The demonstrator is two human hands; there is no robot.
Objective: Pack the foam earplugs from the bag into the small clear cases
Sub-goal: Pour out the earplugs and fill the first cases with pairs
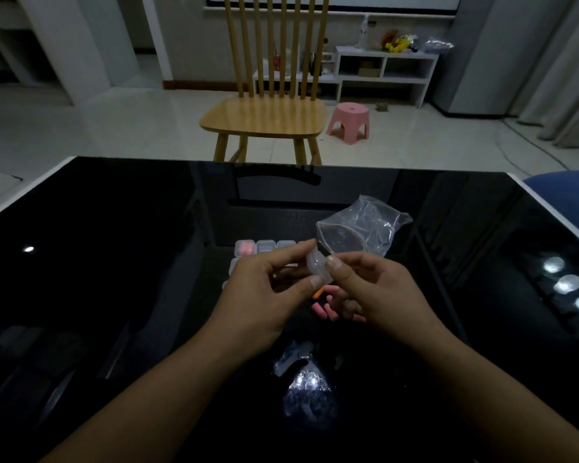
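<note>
Bare forearms, no sleeves visible.

My left hand (268, 289) and right hand (371, 292) meet over the table (114, 262), a case (318, 269) pinched between them. Bag (358, 228) just behind, earplugs (325, 310) beneath, more cases (264, 246) behind my left. Chair (268, 118) beyond the table.

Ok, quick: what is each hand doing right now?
Left hand: pinching a small clear case.
Right hand: pinching the same case; the clear bag sits just behind.

head view looks down, close over table (114, 228).
</note>
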